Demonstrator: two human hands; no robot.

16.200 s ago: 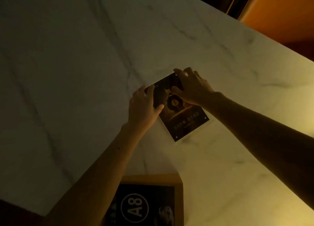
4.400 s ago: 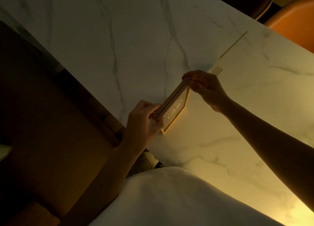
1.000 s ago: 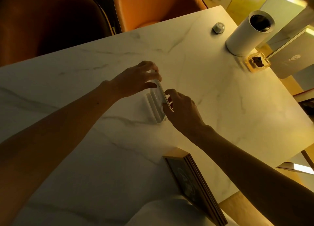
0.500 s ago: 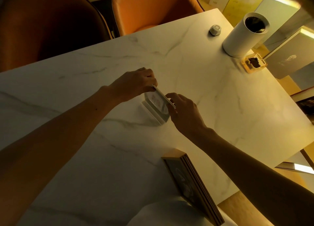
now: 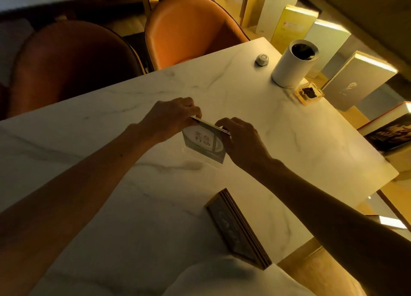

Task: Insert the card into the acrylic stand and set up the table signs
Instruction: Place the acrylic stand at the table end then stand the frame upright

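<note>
A clear acrylic stand (image 5: 203, 147) stands upright in the middle of the white marble table (image 5: 278, 140), with a printed card showing a pale circle and dark characters inside it. My left hand (image 5: 172, 116) pinches the stand's top left corner. My right hand (image 5: 241, 141) grips its top right edge and side. A wooden-framed sign (image 5: 238, 228) stands on edge near the table's front edge, by my right forearm.
At the table's far right corner stand a white cylinder (image 5: 292, 64), a small white puck (image 5: 262, 59) and a small amber tray (image 5: 309, 93). Two orange chairs (image 5: 191, 31) line the far side. Boxes (image 5: 358, 80) stand on the floor to the right.
The stand has turned so the card's printed face shows towards me. Both hands stay on its top edge, shifted slightly right and nearer.
</note>
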